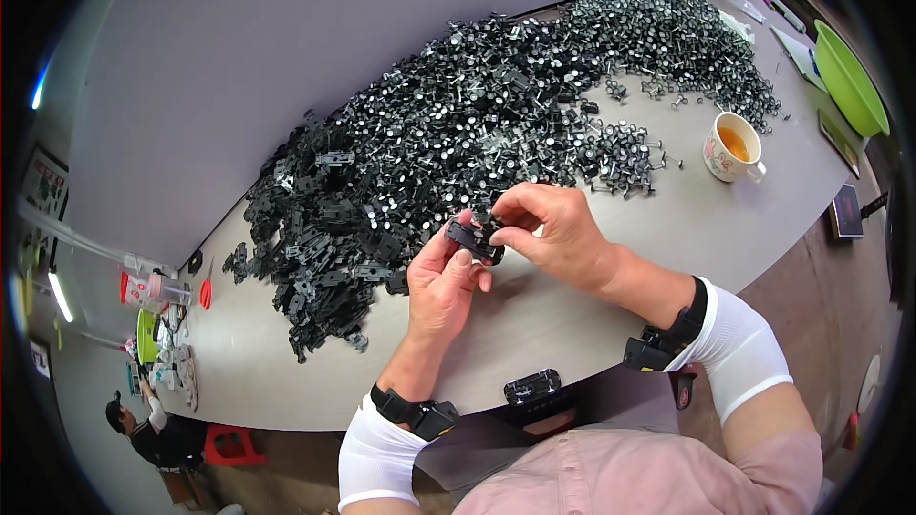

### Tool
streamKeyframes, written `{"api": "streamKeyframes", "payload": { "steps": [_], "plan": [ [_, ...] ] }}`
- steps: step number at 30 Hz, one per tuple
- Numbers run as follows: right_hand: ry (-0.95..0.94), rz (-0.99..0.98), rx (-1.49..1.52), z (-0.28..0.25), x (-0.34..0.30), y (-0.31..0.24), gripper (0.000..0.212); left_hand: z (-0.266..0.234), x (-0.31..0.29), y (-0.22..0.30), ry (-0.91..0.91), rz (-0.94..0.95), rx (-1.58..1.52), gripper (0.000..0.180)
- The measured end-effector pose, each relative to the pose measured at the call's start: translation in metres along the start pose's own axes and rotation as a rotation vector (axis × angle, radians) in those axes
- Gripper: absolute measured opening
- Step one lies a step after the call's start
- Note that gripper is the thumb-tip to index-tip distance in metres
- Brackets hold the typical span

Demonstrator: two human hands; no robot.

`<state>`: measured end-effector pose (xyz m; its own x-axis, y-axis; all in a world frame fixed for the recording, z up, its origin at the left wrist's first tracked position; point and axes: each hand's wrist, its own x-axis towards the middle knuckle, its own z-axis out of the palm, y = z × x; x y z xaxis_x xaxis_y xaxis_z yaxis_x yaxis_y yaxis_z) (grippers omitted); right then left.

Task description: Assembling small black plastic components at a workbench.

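My left hand (441, 288) is closed around a small black plastic part (469, 240), held over the middle of the table. My right hand (561, 236) reaches in from the right, thumb and forefinger pinched together at the part's right end. Whatever sits between those fingertips is too small and covered to make out. Just beyond both hands spreads a large heap of small metal pins with round flat heads (668, 29). Its left side turns into a pile of flat black plastic pieces (320, 238). Another black part with shiny bits (532, 386) lies at the table's near edge.
A cup of orange-brown drink (733, 148) stands on the right. Farther right are a green basin (849, 81) and a dark box (845, 212). Red-handled scissors (205, 292) and a clear jug lie left. Another person (157, 429) sits beyond, by a red stool (232, 445).
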<state>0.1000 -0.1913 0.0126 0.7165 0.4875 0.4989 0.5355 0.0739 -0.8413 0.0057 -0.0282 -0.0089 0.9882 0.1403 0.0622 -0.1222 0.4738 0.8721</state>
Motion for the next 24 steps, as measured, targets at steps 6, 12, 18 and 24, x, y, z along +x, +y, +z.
{"api": "streamKeyframes", "payload": {
  "steps": [6, 12, 18, 24],
  "plan": [
    [-0.005, -0.231, -0.105, 0.002, -0.002, 0.002, 0.016, 0.008, -0.003, 0.001, 0.046, -0.027, 0.127, 0.044],
    [-0.03, -0.224, -0.117, 0.001, -0.004, -0.004, 0.01, 0.009, -0.003, 0.0, 0.031, 0.015, 0.349, 0.048],
    [0.025, -0.238, -0.096, 0.01, -0.01, -0.002, 0.011, 0.012, -0.007, -0.001, 0.052, 0.068, 0.429, 0.05],
    [-0.03, -0.384, -0.197, 0.008, -0.003, 0.001, 0.019, 0.011, -0.006, -0.003, -0.026, 0.05, 0.266, 0.047]
  ]
}}
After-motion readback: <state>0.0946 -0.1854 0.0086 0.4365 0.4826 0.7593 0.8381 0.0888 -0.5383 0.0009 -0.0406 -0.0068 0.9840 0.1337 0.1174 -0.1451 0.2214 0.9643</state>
